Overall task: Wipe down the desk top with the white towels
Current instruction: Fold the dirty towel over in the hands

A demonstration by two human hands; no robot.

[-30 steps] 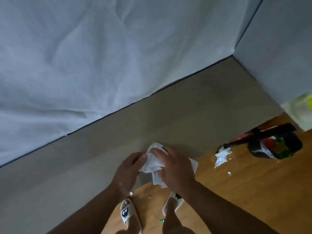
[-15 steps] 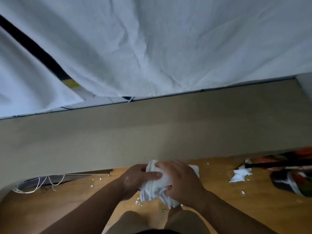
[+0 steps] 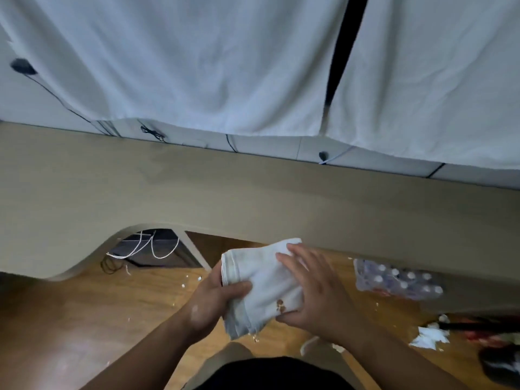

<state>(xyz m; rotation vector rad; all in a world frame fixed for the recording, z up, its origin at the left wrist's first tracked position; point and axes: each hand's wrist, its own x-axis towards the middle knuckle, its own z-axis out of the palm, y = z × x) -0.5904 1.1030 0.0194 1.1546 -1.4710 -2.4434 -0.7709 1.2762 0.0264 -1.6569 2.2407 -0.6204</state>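
above floor, off desk: left grip curled round white towel, right grip pinching other side. towel stained, some wiping likely done; rest unclear.

Dim, even indoor light, soft motion blur throughout, desk top edges bowed by wide-angle distortion, white sheets beyond the desk top brightest, floor below the desk top in warm shadow

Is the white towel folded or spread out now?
Folded: the white towel shows layered edges and sits bunched between the left hand and right hand.
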